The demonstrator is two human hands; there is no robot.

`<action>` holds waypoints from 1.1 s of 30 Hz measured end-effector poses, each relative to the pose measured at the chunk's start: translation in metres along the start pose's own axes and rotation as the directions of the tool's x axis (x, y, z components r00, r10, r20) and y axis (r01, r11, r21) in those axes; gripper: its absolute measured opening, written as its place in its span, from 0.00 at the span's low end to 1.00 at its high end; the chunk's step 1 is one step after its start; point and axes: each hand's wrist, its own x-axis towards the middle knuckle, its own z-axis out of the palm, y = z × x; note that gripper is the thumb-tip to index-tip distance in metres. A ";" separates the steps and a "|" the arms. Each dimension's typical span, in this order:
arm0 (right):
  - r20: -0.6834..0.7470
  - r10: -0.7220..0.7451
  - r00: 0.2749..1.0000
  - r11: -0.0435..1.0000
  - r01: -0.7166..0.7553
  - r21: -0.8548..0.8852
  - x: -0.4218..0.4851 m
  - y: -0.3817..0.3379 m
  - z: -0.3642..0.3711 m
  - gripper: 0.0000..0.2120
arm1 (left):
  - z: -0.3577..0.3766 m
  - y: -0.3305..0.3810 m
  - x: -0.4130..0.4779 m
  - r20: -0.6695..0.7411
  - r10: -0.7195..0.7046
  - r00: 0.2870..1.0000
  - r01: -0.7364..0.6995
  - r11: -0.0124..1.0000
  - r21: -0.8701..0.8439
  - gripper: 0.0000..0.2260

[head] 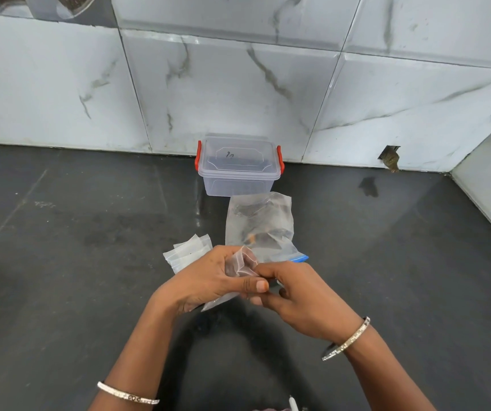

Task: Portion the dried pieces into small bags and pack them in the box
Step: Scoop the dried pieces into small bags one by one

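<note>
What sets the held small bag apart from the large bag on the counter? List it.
The small bag is smaller than the large bag. Left hand and right hand hold the small bag; the large bag lies on the counter. The large bag has a blue strip; the small bag shows none. Both: clear plastic.

box (237, 170): clear frosted plastic, red plastic clips | small bag (240, 264): thin crinkled clear film | counter (75, 262): dark matt stone | wall tiles (238, 90): glossy marble-look | bangles (346, 339): shiny metal
</note>
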 end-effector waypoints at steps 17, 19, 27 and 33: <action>-0.136 0.645 0.752 -0.062 0.229 0.972 -0.005 0.034 -0.018 0.18 | 0.008 -0.013 -0.004 -0.161 -0.062 0.985 0.049 0.996 -0.080 0.17; -0.194 0.645 0.739 -0.076 0.315 0.946 -0.003 0.027 -0.016 0.17 | 0.024 -0.010 -0.001 -0.162 -0.096 0.982 0.078 0.991 -0.112 0.19; -0.258 0.522 0.813 0.045 0.276 0.960 -0.002 0.011 0.004 0.19 | 0.061 -0.013 0.009 -0.174 -0.162 0.971 0.083 0.917 -0.391 0.21; -0.270 0.389 0.881 0.629 -0.040 0.777 -0.019 0.035 0.016 0.14 | 0.047 -0.022 0.010 -0.326 -0.126 0.937 0.018 0.949 -0.316 0.07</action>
